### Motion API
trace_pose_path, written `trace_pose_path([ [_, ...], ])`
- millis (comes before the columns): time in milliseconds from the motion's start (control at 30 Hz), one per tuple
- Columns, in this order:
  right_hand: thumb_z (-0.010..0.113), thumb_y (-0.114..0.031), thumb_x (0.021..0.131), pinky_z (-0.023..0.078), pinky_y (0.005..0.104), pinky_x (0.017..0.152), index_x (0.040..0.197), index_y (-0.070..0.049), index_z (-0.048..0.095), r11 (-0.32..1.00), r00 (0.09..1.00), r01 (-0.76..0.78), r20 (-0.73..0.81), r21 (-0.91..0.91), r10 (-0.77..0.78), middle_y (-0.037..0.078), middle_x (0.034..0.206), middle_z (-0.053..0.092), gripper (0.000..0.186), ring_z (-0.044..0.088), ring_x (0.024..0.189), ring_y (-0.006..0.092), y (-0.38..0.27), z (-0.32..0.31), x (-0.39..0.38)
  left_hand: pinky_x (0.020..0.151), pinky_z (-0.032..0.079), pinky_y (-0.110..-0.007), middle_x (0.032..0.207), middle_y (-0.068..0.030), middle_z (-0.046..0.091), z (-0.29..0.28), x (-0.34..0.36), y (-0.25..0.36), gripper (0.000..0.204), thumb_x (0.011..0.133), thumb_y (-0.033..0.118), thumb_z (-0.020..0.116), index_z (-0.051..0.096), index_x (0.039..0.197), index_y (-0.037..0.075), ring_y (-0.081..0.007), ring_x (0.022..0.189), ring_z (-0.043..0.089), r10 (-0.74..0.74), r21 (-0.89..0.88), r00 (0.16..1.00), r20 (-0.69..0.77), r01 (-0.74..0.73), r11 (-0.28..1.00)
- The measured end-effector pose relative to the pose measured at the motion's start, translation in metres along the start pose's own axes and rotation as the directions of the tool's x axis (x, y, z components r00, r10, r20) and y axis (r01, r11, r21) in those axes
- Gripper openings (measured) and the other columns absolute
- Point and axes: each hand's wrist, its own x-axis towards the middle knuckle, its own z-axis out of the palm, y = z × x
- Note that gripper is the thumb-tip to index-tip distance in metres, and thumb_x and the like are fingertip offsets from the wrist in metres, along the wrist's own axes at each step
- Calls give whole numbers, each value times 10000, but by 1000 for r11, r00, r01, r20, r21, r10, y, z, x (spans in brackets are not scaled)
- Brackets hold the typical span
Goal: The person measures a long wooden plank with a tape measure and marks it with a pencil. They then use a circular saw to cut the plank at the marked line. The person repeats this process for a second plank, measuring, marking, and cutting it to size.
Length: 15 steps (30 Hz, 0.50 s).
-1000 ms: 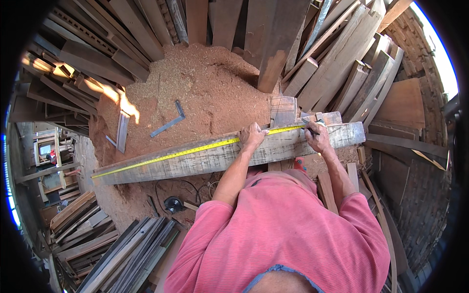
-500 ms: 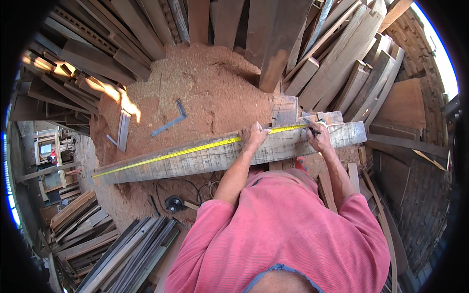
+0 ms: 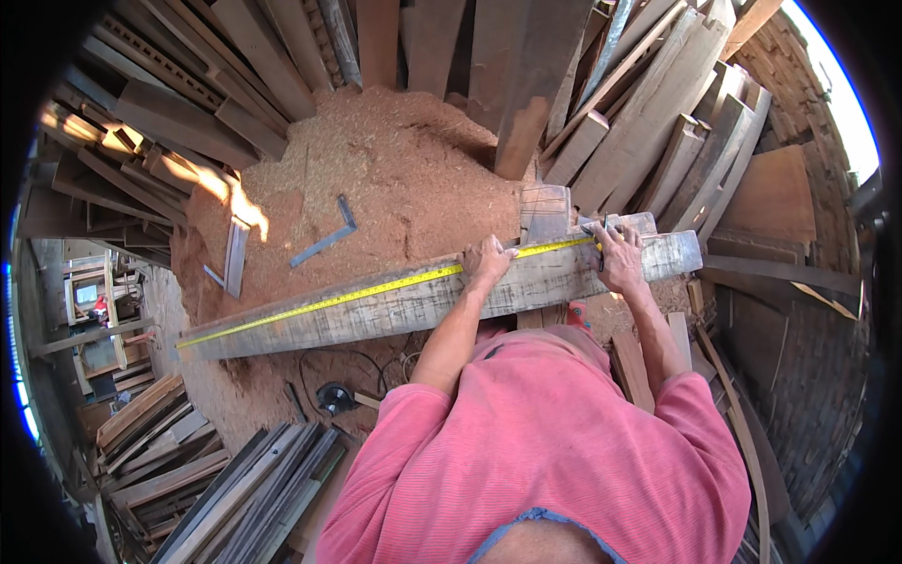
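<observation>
– Right hand [image 3: 620, 259] has shifted slightly, fingers now spread wider near the tape's right end. Left hand hasn't moved.
– Grip?
– Right: thin dark stick [image 3: 601, 260] by the fingers; firm hold, can't tell. Left hand [image 3: 487, 260]: bent over the beam's far edge, thumb along the tape; pressing or gripping, can't tell.
– Tape?
– Yellow tape [image 3: 413, 280], stretched along the beam [image 3: 376, 315]. Metal square [image 3: 324, 243] beyond, on sawdust [image 3: 423, 179].
</observation>
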Motion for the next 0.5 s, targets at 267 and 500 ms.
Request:
trace_pose_path([
  [267,606,-31,736,404,529,1083,1399,-146,564,997,988,-54,151,49,46,158,1333,621,675,522,1242,488,33,42,11,1119,328,-536,1307,-144,683,-4,-3,8,562,842,543,770,666,1204,126,-355,1300,545,10,65,1000,-2,-10,998],
  [500,618,-35,737,465,493,995,1284,-214,671,995,989,-100,107,-23,102,115,1280,655,577,577,1131,441,10,25,15,1170,215,-636,1632,-297,235,13,-48,-46,865,810,508,811,452,1495,122,-461,1455,303,331,188,885,-329,-282,941],
])
